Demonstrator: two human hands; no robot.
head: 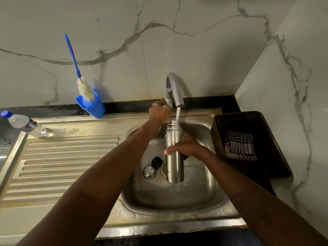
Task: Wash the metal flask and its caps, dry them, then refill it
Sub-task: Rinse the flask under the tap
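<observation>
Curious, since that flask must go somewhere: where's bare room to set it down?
The drainboard is bare between bottle, blue cup and basin. The basket is free in front of the cloth. The basin is crowded around black cap, metal cap, flask and right hand.

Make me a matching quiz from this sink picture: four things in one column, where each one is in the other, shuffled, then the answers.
1 flask
2 bottle brush
3 checked cloth
4 plastic bottle

A in the dark basket
B standing in the blue holder
C under the running tap, in the right hand
D lying at the draining board's far left

Pairs: 1-C, 2-B, 3-A, 4-D
</observation>
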